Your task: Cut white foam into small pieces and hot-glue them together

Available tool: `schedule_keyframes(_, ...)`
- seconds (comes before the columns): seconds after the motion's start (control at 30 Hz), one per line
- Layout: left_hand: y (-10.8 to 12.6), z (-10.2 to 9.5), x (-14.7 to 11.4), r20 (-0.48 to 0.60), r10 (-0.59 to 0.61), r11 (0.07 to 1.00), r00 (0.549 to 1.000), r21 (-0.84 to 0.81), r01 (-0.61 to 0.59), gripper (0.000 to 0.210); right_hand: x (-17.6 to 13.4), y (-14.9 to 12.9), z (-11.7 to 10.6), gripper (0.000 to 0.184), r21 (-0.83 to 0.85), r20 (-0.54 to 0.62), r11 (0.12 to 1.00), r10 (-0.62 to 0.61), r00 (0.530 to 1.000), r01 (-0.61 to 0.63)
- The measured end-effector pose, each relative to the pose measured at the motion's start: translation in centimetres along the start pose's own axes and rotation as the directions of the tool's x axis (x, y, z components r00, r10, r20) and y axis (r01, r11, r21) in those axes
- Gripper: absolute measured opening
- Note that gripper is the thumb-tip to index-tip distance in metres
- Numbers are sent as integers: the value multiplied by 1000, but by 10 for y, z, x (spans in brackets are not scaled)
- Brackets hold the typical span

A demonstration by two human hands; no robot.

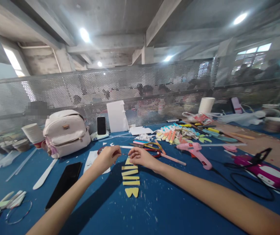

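Observation:
My left hand [108, 158] and my right hand [141, 157] hover close together over the middle of the table. Thumb and fingers are pinched on both. A faint thin line seems to run between the fingertips, too fine to make out. Just below my right hand, yellow paper strips [130, 178] lie in a column, with a yellow notched piece [131, 192] at the near end. Another yellow piece [128, 160] is partly hidden by my right fingers. Under my left wrist lies a sheet of white paper [90, 161]. Scissors with yellow handles [154, 146] rest behind my right hand.
To the right lie a pink glue gun [195, 153] and a magenta device [264, 170] with a black cable. Coloured paper strips [176, 133] are heaped behind. On the left are a dark phone [65, 182], a white backpack [66, 133] and stacked cups [33, 133]. A mesh partition [93, 88] borders the back.

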State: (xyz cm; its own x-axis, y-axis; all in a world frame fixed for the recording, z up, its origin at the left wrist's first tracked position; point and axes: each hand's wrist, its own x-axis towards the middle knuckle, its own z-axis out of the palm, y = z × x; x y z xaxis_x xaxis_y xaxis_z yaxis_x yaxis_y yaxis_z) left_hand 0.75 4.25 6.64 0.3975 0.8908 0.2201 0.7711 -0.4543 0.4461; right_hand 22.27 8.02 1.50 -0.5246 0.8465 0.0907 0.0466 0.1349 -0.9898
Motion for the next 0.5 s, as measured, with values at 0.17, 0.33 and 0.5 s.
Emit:
schedule_keyframes(0.17, -5, 1, 2, 70, -24, 996, 997, 82, 18, 24, -1, -2, -1, 38, 2, -7, 1000, 0, 1000, 0)
schedule_keyframes(0.33, -7, 3, 2, 115, -37, 990, 993, 141, 20, 24, -1, -3, 0, 37, -1, -15, 1000, 2, 1000, -2)
schedule_keyframes(0.5, -1, 0, 1, 92, -61, 988, 994, 146, 47, 23, -2, -4, 1, 34, -5, -18, 1000, 7, 1000, -7)
